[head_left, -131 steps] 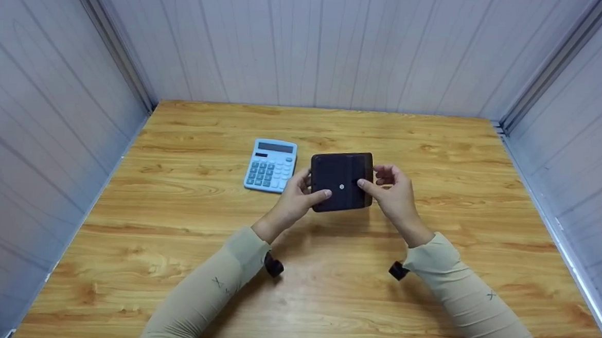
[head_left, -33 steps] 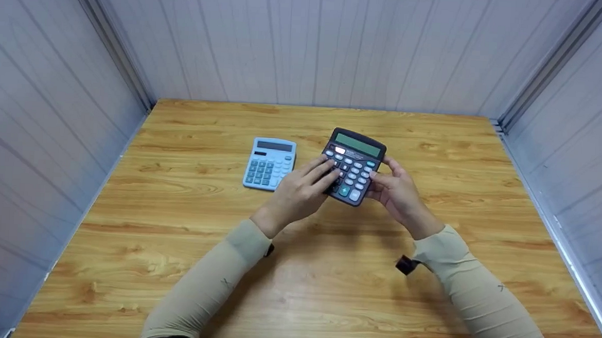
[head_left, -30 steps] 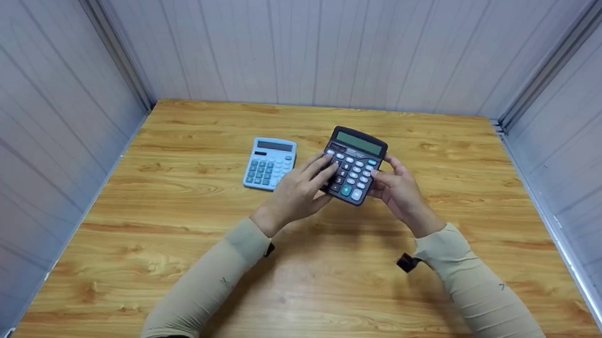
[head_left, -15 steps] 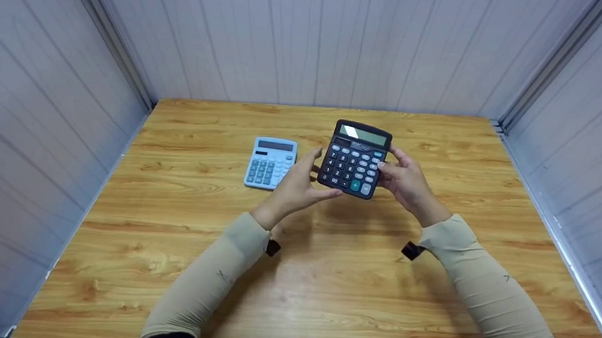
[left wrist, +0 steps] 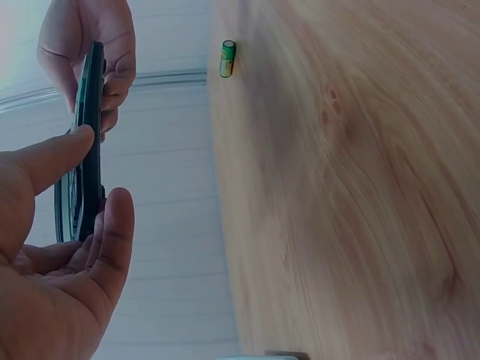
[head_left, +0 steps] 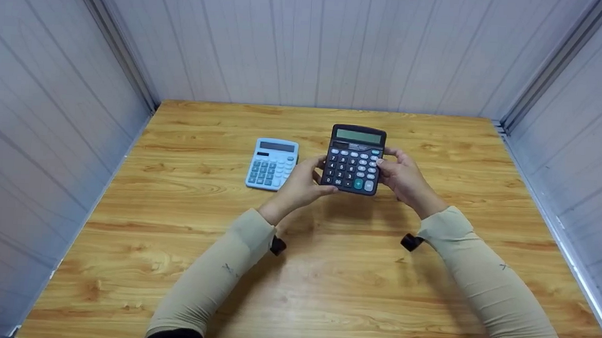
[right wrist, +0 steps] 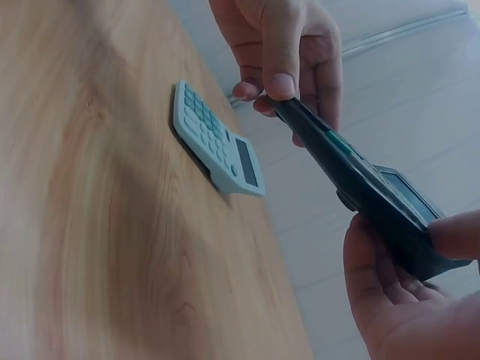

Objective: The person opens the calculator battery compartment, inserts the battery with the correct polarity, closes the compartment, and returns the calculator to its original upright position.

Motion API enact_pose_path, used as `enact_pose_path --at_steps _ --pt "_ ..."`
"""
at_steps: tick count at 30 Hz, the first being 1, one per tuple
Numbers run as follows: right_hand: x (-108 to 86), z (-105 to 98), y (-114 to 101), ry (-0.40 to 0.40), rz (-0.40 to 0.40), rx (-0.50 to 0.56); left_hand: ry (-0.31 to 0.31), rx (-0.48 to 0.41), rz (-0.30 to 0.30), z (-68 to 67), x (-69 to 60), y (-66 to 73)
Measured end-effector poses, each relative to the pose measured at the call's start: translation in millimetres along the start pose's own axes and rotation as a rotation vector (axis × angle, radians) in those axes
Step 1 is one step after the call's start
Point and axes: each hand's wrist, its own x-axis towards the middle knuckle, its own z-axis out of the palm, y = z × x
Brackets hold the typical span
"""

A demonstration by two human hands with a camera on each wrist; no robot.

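Observation:
A black calculator point(head_left: 353, 161) is held above the table in the head view, keys and screen facing up toward me. My left hand point(head_left: 299, 188) grips its lower left corner, thumb along the bottom edge and fingers behind. On the right edge, my right hand point(head_left: 409, 179) pinches it with the thumb on the front and fingers underneath. Both wrist views show the calculator edge-on between the hands, clear of the tabletop. A light blue calculator point(head_left: 272, 165) lies face up on the table beside my left hand.
The wooden table point(head_left: 294, 302) is bounded by pale panel walls point(head_left: 307, 45) at the back and sides. A green battery point(left wrist: 227, 59) lies on the table in the left wrist view; I cannot make it out in the head view.
The black calculator has been turned from back to key side and straightened. My left fingers have moved off its keys to grip its lower left corner. The light blue calculator has stayed put.

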Motion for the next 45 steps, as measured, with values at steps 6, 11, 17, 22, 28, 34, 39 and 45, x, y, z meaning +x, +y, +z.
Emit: enact_pose_path --at_steps 6,11,17,22,28,34,39,45 --pt "8.9 -1.0 0.8 0.098 0.03 -0.047 0.012 -0.004 -0.043 3.5 7.4 2.0" --pt "16.8 -3.0 -0.3 0.158 0.036 -0.132 0.026 -0.011 -0.073 8.6 15.6 2.6" --pt "24.5 -7.7 3.8 0.192 0.079 -0.227 0.021 0.003 -0.085 15.5 26.9 -3.5" --pt "29.3 -13.1 11.9 0.204 0.128 -0.305 -0.021 0.001 -0.117 22.0 31.9 -10.9" --pt "32.0 -19.9 20.7 0.196 0.189 -0.441 -0.059 0.056 -0.2 30.4 30.5 -17.0" --pt "30.4 -25.4 27.1 0.165 0.252 -0.577 -0.117 0.094 -0.265 36.4 25.6 -18.4" --pt "27.9 -29.3 31.3 0.147 0.29 -0.645 -0.148 0.106 -0.27 38.1 20.8 -18.9" --pt "26.1 -32.0 34.8 0.126 0.295 -0.671 -0.167 0.098 -0.252 40.2 16.3 -20.5"
